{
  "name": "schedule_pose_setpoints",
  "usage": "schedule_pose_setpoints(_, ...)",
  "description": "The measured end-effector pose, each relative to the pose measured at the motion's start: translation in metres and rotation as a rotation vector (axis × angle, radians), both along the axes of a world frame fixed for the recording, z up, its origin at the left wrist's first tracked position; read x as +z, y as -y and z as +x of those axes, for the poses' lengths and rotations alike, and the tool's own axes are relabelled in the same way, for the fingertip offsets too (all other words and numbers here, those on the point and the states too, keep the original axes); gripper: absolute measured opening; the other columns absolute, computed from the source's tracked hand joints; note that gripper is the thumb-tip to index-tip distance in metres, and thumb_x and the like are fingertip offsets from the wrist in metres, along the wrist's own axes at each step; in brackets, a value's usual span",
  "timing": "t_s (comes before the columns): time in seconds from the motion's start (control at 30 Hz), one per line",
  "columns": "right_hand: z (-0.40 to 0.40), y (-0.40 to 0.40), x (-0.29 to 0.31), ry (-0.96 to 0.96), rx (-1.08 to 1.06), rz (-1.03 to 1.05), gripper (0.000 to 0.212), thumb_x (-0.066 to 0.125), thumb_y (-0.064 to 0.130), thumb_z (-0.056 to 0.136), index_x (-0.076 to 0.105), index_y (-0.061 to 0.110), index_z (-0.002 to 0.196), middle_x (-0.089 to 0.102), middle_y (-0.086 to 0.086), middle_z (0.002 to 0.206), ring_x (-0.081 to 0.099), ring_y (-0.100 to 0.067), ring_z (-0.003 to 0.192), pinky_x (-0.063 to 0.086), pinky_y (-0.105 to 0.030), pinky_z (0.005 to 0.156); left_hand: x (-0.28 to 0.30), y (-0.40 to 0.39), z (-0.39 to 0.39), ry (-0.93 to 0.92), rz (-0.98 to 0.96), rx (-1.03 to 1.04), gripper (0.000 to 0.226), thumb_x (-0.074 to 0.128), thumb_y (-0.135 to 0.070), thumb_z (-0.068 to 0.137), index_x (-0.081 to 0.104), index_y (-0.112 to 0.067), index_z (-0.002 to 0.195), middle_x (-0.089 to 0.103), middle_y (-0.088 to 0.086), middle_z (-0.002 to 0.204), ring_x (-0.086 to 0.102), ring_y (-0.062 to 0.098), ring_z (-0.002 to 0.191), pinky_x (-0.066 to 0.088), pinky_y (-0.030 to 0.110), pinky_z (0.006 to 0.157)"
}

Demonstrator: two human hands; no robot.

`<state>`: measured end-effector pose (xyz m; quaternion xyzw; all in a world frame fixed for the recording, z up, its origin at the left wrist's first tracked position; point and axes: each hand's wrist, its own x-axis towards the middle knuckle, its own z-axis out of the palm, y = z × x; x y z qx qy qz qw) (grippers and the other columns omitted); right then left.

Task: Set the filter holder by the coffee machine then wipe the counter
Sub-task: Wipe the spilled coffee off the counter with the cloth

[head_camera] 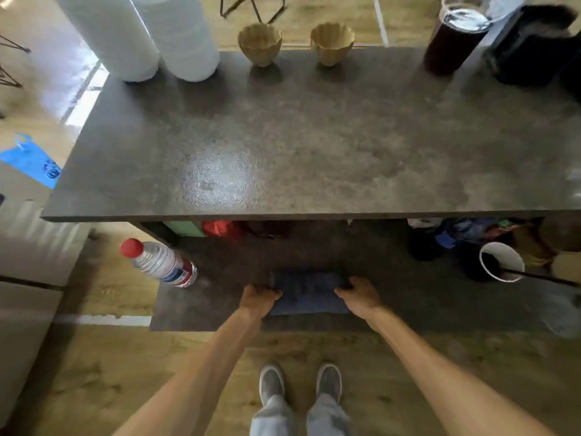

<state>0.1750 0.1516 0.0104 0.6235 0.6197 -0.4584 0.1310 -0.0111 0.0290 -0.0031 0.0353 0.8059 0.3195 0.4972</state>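
A folded dark blue cloth (309, 294) lies on the lower shelf (408, 303) under the grey counter (283, 146). My left hand (259, 298) grips the cloth's left edge and my right hand (360, 294) grips its right edge. The black coffee machine (534, 45) stands at the counter's far right corner, with a dark jug (452, 39) beside it. Two tan fluted filter holders (260, 42) (332, 42) stand at the counter's far edge.
Two white rolls (141, 36) stand at the counter's far left. On the lower shelf are a water bottle with a red cap (158, 262) at the left and a white cup (501, 262) with a stick at the right. Bags fill the shelf's back.
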Motion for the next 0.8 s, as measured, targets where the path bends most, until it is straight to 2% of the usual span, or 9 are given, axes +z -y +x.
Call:
schedule_pose_setpoints(0.1,0.007,0.008,-0.006,0.029,0.026,0.128,0.054,0.055,0.037,0.097,0.045,0.009,0.143,0.047,-0.016,0.146,0.048,-0.033,0.131,0.041,-0.033,0.102,-0.01,0.011,0.003,-0.301,-0.068,-0.254,0.026,0.061,-0.019,0.089,0.067,0.0,0.105,0.069,0.018,0.106,0.064,0.034,0.106,0.051,0.041,0.087)
schedule_pose_setpoints(0.13,0.008,0.012,-0.004,0.027,0.028,0.213,0.049,0.052,0.034,0.098,0.048,0.01,0.14,0.049,-0.016,0.143,0.05,-0.033,0.128,0.041,-0.034,0.102,-0.016,0.014,0.005,-0.427,-0.079,-0.353,0.034,0.058,-0.022,0.09,0.064,0.0,0.115,0.066,0.02,0.116,0.059,0.038,0.112,0.049,0.043,0.092)
schedule_pose_setpoints(0.2,0.011,0.024,-0.001,0.009,0.137,0.414,0.045,0.048,0.03,0.099,0.047,0.01,0.14,0.046,-0.015,0.144,0.047,-0.032,0.129,0.04,-0.035,0.105,-0.017,0.023,0.018,-0.688,0.031,-0.532,0.057,0.056,-0.021,0.089,0.044,0.0,0.14,0.049,0.021,0.141,0.047,0.037,0.129,0.042,0.044,0.106)
schedule_pose_setpoints(0.27,0.011,0.044,-0.006,-0.031,0.404,0.577,0.054,0.051,0.025,0.097,0.04,0.008,0.147,0.037,-0.013,0.153,0.039,-0.03,0.14,0.033,-0.035,0.113,-0.022,0.035,0.038,-0.873,0.215,-0.795,0.078,0.062,-0.018,0.08,0.031,-0.001,0.15,0.035,0.017,0.155,0.036,0.032,0.142,0.034,0.043,0.116)
schedule_pose_setpoints(0.37,0.011,0.07,-0.025,-0.004,0.709,0.587,0.084,0.071,0.022,0.076,0.034,0.003,0.15,0.028,-0.011,0.158,0.035,-0.028,0.144,0.023,-0.037,0.115,-0.027,0.05,0.054,-0.871,0.203,-1.12,0.092,0.062,-0.034,0.071,0.027,-0.004,0.151,0.031,0.014,0.156,0.036,0.028,0.142,0.026,0.039,0.116)
schedule_pose_setpoints(0.5,0.009,0.077,-0.044,0.091,0.742,0.521,0.097,0.081,0.026,0.053,0.048,-0.001,0.141,0.048,-0.016,0.147,0.051,-0.029,0.133,0.041,-0.042,0.105,-0.027,0.05,0.053,-0.836,0.13,-1.193,0.08,0.043,-0.035,0.072,0.041,-0.002,0.145,0.042,0.015,0.151,0.044,0.027,0.138,0.032,0.042,0.113)
schedule_pose_setpoints(0.6,0.011,0.079,-0.047,0.068,0.711,0.532,0.097,0.077,0.018,0.06,0.038,0.0,0.147,0.038,-0.015,0.154,0.041,-0.027,0.14,0.034,-0.04,0.111,-0.022,0.045,0.059,-0.823,0.141,-1.211,0.073,0.038,-0.028,0.074,0.047,-0.002,0.142,0.049,0.015,0.146,0.048,0.026,0.134,0.037,0.04,0.113)
schedule_pose_setpoints(0.7,0.014,0.083,-0.041,0.053,0.72,0.479,0.097,0.067,0.009,0.071,0.014,0.004,0.153,0.012,-0.01,0.161,0.022,-0.027,0.148,0.015,-0.036,0.118,-0.024,0.05,0.061,-0.833,0.115,-1.252,0.07,0.036,-0.027,0.075,0.049,-0.006,0.141,0.049,0.012,0.147,0.05,0.025,0.133,0.043,0.042,0.107)
schedule_pose_setpoints(0.8,0.008,0.075,-0.028,0.033,0.745,0.483,0.083,0.047,0.01,0.09,-0.005,0.009,0.155,-0.008,-0.006,0.164,-0.002,-0.022,0.152,-0.002,-0.032,0.121,-0.011,0.039,0.059,-0.858,0.106,-1.218,0.068,0.04,-0.026,0.081,0.041,-0.007,0.146,0.038,0.011,0.154,0.043,0.027,0.139,0.029,0.039,0.114)
